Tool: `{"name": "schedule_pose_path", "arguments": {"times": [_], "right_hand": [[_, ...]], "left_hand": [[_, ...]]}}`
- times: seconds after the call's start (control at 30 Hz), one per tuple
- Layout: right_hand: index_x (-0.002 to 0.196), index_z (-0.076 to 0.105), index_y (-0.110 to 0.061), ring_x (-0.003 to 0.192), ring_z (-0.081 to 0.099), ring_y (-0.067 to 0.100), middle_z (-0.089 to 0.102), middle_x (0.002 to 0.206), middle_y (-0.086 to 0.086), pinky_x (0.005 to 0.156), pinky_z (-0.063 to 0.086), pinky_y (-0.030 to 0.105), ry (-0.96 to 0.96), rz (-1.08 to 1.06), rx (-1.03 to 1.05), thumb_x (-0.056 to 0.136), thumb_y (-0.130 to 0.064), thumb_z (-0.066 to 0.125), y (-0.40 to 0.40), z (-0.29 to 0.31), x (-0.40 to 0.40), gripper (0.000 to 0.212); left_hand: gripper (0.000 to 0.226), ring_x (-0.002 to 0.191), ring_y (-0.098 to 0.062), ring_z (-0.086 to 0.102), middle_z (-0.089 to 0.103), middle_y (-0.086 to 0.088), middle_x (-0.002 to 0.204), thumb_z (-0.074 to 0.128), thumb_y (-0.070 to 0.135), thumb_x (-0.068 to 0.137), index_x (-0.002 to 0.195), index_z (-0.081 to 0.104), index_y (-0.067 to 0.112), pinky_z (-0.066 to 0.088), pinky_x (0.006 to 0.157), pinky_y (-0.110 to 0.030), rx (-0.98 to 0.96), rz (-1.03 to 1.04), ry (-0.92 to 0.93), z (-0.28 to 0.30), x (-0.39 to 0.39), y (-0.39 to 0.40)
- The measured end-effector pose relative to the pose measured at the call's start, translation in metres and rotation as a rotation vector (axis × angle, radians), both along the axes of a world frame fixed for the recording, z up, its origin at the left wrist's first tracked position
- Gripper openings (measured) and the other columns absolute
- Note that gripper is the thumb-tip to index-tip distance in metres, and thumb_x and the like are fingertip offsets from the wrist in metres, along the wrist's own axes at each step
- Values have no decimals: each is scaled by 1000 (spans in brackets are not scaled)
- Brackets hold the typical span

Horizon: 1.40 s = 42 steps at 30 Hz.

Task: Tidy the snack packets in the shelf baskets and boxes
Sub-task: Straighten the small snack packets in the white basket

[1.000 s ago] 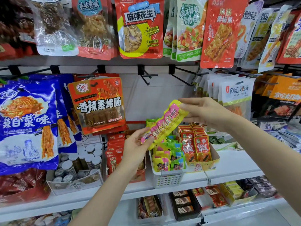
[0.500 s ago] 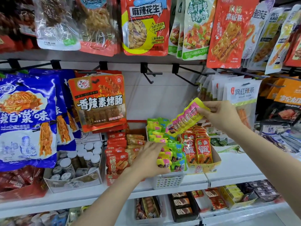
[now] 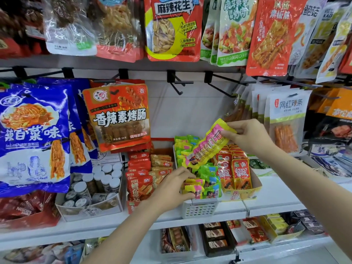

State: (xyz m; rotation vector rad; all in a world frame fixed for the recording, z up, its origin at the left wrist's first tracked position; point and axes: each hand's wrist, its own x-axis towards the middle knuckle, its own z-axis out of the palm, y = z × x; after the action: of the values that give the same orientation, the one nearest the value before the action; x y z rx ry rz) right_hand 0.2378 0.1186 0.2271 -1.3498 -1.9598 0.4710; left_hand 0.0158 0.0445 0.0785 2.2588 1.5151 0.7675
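My right hand (image 3: 249, 138) pinches the top end of a long yellow and pink snack packet (image 3: 206, 144), held slanted above the white perforated basket (image 3: 199, 208) on the shelf. The basket holds several small green, yellow and pink packets (image 3: 206, 185). My left hand (image 3: 171, 189) reaches into the basket's front left corner, fingers curled around small packets there. Right of the basket stands a yellow cardboard box (image 3: 241, 194) with upright red packets (image 3: 241, 173).
Left of the basket are red and orange packets (image 3: 141, 180) and a box of small jars (image 3: 95, 185). Large bags hang on hooks above, and two black hooks (image 3: 177, 84) are bare. A lower shelf holds further boxes (image 3: 215, 240).
My left hand let go of the long packet's lower end and dropped into the basket's front. My right hand kept the packet and moved right, then lowered it slightly.
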Motion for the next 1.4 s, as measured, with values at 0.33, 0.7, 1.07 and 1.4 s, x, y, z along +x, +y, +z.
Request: {"name": "schedule_pose_path", "arguments": {"times": [0.33, 0.7, 1.07, 1.4], "right_hand": [[103, 76, -9, 81, 69, 11, 76, 97, 9, 88, 52, 28, -389, 144, 1, 89, -32, 69, -2, -44, -33, 28], [88, 79, -27, 89, 68, 14, 76, 88, -7, 87, 52, 31, -562, 170, -64, 78, -30, 79, 0, -80, -64, 10], [107, 75, -26, 96, 68, 16, 73, 112, 0, 89, 53, 33, -536, 178, -37, 90, -26, 68, 26, -75, -54, 19], [119, 66, -29, 129, 43, 27, 49, 133, 3, 103, 39, 45, -717, 201, -32, 88, -36, 69, 29, -96, -83, 32]], "left_hand": [[44, 121, -7, 46, 51, 8, 129, 72, 29, 88, 130, 59, 25, 35, 104, -21, 25, 26, -83, -7, -1, -12], [43, 141, -10, 24, 26, 11, 151, 74, 41, 84, 122, 62, 25, 25, 116, -31, 15, 78, -65, -11, -7, -3], [39, 126, -7, 44, 50, 10, 134, 69, 38, 89, 121, 59, 19, 34, 105, -22, 31, 20, -112, -15, -8, -1], [35, 117, -9, 50, 53, 12, 129, 69, 38, 89, 116, 60, 19, 42, 98, -30, 7, 10, -149, -19, -9, 3]]}}
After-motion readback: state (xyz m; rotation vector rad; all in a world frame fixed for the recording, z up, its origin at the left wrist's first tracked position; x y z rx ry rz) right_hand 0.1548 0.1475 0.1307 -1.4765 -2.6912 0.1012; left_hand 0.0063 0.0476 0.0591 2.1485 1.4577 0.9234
